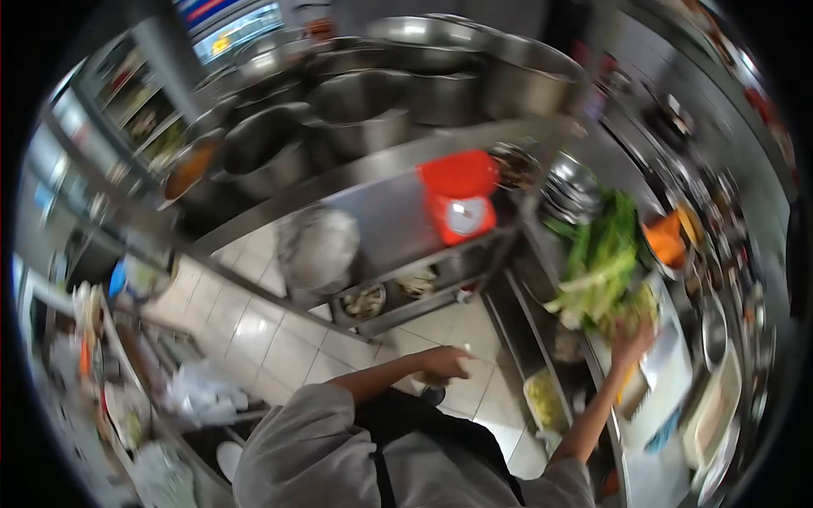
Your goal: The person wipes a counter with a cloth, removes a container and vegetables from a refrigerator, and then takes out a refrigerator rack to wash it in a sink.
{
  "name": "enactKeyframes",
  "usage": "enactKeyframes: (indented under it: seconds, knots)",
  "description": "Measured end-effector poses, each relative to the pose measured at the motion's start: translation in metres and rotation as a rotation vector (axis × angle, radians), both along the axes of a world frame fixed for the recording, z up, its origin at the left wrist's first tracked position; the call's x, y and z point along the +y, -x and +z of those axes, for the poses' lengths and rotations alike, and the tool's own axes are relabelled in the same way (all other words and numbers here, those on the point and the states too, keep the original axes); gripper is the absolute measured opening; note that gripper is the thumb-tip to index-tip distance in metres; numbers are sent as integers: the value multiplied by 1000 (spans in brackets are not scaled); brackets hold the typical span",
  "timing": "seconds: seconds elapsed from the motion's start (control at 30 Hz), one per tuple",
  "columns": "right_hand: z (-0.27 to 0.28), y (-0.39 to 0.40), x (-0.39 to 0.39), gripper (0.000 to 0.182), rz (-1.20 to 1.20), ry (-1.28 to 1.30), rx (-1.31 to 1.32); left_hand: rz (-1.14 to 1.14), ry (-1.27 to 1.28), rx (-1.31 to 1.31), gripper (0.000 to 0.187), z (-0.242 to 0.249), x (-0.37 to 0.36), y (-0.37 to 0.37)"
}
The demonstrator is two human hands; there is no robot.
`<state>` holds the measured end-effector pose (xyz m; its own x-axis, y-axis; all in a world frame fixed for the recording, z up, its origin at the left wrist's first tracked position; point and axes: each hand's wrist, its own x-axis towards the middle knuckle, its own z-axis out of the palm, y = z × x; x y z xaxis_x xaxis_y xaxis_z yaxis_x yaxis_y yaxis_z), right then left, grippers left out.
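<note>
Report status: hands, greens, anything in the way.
Right hand at the leafy greens, grip blurred. Left hand apart from them, contents unclear. Metal bowls close beside the greens, possibly crowding.

No legible text, brand or number anywhere in view; blur throughout.

Likeliest bearers of marks:
– red kitchen scale [460,199] on the metal counter: pale round dial [464,217] faces the camera, darker smudges at its centre; figures and pointer reading cannot be made out
– blue panel [203,12] at the top edge, upper left, above a lit case: red band and pale streaks across it, possibly lettering; no word or letter resolves, top cut off by the frame edge
</note>
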<state>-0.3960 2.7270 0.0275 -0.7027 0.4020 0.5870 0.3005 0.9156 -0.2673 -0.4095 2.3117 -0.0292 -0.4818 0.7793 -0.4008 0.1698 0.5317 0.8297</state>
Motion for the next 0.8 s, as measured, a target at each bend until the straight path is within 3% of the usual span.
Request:
enactKeyframes:
  seconds: [0.03, 0.07, 0.1, 0.13, 0.17, 0.2, 0.23, 0.27, 0.3, 0.33, 0.37, 0.4, 0.47, 0.53, 0.57, 0.6, 0.63, 0.67, 0.73, 0.8]
  knots:
    - [3, -3, -19, 64, -187, -214, 56, -4, -27, 459, 57, -132, -54, -10]
    - [13, -7, -45, 59, -286, -307, 156, 289, 289, 102, 59, -68, -91, -19]
    - [19, -9, -76, 53, -166, -331, 283, 454, 334, 19, 62, -69, -133, -30]
    - [18, -14, -105, 47, -51, -350, 403, 619, 249, -77, 60, -94, -174, -44]
    - [-8, -18, -129, 36, 48, -222, 342, 820, 8, -369, 57, -103, -212, -58]
    - [-40, -13, -162, 26, 141, -94, 270, 874, -4, -367, 57, -95, -235, -70]
    - [-56, -15, -213, 17, 426, 315, 160, 1061, -105, -409, 54, -74, -261, -84]
    - [-79, -17, -275, 13, 528, 642, 17, 1241, -209, -446, 50, -62, -286, -98]
    - [-77, -25, -345, 17, 775, 681, -92, 1346, -278, -445, 51, -92, -313, -105]
    - [-63, -34, -406, 28, 890, 774, -559, 1377, -275, -443, 51, -90, -333, -118]
    - [-81, -35, -463, 38, 1183, 957, -830, 1533, -540, -562, 51, -79, -348, -126]
    - [-95, -49, -516, 45, 1117, 983, -1105, 1665, -828, -672, 52, -68, -363, -128]
    - [-87, -68, -620, 48, 1396, 1010, -1081, 1602, -922, -623, 49, -65, -393, -134]
    - [-87, -73, -690, 42, 1383, 897, -1174, 1447, -1058, -537, 46, -61, -424, -148]
    - [-100, -69, -722, 42, 1463, 829, -970, 1447, -890, -437, 47, -49, -439, -157]
    - [-98, -65, -754, 42, 1535, 764, -759, 1463, -898, -420, 47, -46, -456, -161]
    - [-94, -58, -774, 34, 1493, 861, -935, 1526, -824, -411, 48, -47, -469, -166]
    - [-88, -55, -791, 34, 1513, 864, -937, 1588, -743, -401, 49, -46, -484, -171]
    - [-85, -46, -824, 30, 1403, 1235, -1105, 1489, -1035, -586, 55, -59, -517, -177]
    - [-88, -34, -851, 29, 1393, 1281, -1169, 1573, -1125, -592, 52, -44, -538, -173]
